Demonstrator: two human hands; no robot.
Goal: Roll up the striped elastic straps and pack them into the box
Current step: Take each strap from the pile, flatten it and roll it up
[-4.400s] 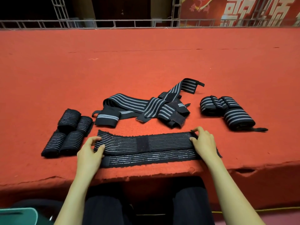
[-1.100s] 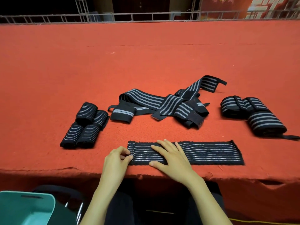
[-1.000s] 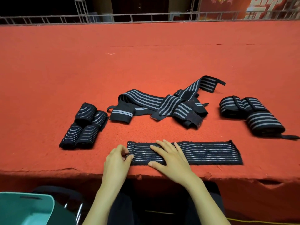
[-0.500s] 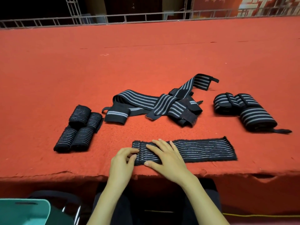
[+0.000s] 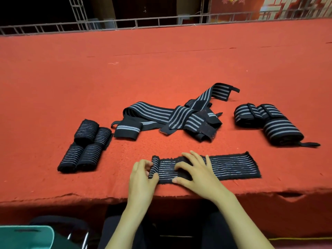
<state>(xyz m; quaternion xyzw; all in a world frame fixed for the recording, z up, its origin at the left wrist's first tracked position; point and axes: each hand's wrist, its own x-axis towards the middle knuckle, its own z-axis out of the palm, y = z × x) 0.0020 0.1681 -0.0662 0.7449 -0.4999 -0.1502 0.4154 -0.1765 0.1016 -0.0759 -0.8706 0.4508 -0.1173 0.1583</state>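
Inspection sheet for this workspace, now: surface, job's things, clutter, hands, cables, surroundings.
Surface: red carpet, ragged along the front edge.
Job's things: flat strap near the front edge, left end rolled; four thin-striped rolls at left; loose wide-striped straps heaped in the middle; wide-striped rolls at right; teal container low left, partly in view.
Clutter: nothing seen.
Hands: left hand pinches the strap's rolled end; right hand presses flat on the strap.
Cables: thin yellow cord low right, below the carpet edge.
Surroundings: metal railing beyond the carpet; red banner top right.
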